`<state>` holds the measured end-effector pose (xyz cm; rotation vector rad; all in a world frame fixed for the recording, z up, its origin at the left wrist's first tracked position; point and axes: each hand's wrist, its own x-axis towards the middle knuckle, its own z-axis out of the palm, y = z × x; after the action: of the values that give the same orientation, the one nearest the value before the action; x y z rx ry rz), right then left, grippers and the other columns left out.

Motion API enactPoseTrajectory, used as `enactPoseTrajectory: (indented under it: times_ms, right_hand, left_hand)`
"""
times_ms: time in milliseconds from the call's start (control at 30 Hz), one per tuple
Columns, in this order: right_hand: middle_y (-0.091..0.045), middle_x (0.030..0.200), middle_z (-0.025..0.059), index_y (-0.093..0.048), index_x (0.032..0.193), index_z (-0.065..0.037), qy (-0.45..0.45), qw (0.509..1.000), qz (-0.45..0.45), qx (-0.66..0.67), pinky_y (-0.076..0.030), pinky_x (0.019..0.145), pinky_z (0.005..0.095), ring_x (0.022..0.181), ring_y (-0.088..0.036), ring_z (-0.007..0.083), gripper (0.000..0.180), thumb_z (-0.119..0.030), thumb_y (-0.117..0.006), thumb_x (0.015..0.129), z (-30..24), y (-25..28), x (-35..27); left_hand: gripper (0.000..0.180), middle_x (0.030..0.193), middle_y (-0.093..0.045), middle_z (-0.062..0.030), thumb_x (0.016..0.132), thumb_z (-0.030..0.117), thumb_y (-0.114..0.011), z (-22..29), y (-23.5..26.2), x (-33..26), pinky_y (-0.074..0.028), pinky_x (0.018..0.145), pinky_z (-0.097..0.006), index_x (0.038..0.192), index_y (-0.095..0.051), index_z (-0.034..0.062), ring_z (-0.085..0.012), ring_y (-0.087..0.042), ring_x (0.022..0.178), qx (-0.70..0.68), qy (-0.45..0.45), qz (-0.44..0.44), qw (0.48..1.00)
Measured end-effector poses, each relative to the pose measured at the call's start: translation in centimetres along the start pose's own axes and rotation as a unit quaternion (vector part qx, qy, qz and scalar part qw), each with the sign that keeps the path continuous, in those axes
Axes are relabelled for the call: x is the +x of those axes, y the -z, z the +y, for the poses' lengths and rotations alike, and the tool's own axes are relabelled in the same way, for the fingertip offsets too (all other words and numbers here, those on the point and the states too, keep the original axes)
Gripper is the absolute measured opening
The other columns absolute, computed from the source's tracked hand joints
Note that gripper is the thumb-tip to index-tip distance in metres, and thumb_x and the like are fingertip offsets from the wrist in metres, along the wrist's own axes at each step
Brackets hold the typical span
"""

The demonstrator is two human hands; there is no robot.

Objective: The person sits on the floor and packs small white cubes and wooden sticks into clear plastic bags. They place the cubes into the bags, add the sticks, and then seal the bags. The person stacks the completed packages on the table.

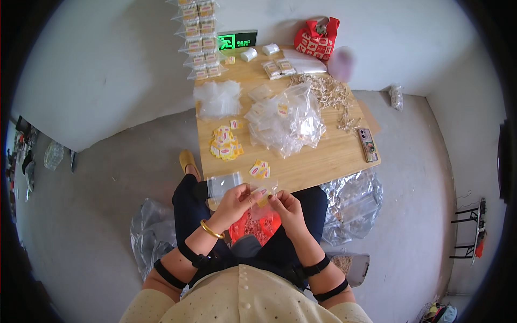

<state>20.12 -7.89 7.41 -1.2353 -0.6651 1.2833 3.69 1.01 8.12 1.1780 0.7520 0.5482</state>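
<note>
Above my lap, at the table's near edge, my left hand (238, 202) and my right hand (288, 211) pinch a small transparent plastic bag (267, 187) between them. A yellow-and-white label card shows at the bag, partly behind my fingers; whether it lies inside I cannot tell. Beside my left hand, a stack of flat transparent bags (222, 184) overhangs the edge. Just beyond my hands lie a few label cards (260, 169), with a larger pile of the same cards (225, 144) farther left. Below my hands, a red bag (239, 230) with small pieces in it sits between my legs.
The wooden table (318, 167) carries a heap of transparent bags (291, 121), loose small wooden-looking pieces (326, 91), more thin bags (218, 98) and a phone (368, 144). At the back stand a red tote bag (318, 40) and hanging packets (199, 40). Plastic sheeting (353, 207) lies on the floor.
</note>
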Motion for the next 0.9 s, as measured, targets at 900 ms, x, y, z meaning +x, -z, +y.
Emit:
enactPoseTrajectory:
  times_ms: [900]
  right_hand:
    - [-0.066, 0.091, 0.0012, -0.061, 0.103, 0.003, -0.003, 0.997, -0.073, -0.037, -0.046, 0.074, 0.0218, 0.083, -0.057, 0.005, 0.018, -0.013, -0.057, 0.098, -2.8, -0.2, 1.4]
  left_hand:
    - [0.023, 0.074, -0.062, 0.002, 0.096, 0.02, -0.062, 2.1, 0.0, -0.7, -0.042, 0.057, -0.023, 0.092, -0.062, -0.0026, -0.0017, -0.048, 0.067, 0.178, -0.047, -0.031, 0.982]
